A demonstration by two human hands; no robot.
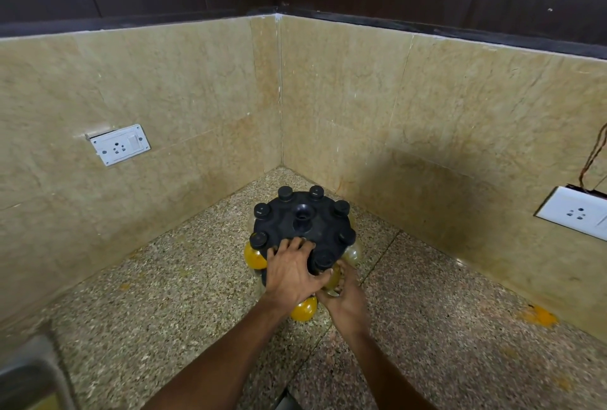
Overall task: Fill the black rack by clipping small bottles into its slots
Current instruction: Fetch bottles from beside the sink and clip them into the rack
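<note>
While left hand (pixel 290 273) covers rack (pixel 303 227), bottle (pixel 332 279) half-hidden

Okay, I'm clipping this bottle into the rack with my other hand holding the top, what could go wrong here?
The bottle in your right hand may sit crooked in its slot and drop. Your left hand presses one edge of the black rack, which could tip it. Another bottle lying underneath could get knocked.
</note>
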